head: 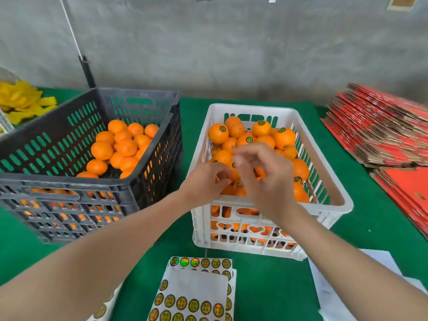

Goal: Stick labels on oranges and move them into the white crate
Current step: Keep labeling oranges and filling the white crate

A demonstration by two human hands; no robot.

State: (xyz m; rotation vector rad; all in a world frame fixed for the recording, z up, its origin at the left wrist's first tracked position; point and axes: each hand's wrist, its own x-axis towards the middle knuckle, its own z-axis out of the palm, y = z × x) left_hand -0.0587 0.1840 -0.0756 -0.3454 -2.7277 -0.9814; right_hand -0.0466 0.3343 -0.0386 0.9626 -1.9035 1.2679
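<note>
A white crate (pixel 325 210) at centre right holds several oranges (pixel 284 138), most with round dark labels on top. My left hand (pixel 205 180) reaches over the crate's near left corner, its fingers curled round an orange (pixel 234 173) among the pile. My right hand (pixel 262 173) hovers just above the same spot, blurred, fingers loosely bent, with nothing seen in them. A black crate (pixel 69 181) on the left holds several unlabelled oranges (pixel 126 147). Sheets of round labels (pixel 194 290) lie on the green table at the near edge.
Flat red cartons (pixel 382 126) are stacked at the right. Yellow foam nets (pixel 20 100) lie at the far left. White papers (pixel 335 286) rest near the right front. A grey wall stands close behind the table, with a dark pole (pixel 86 72) behind the black crate.
</note>
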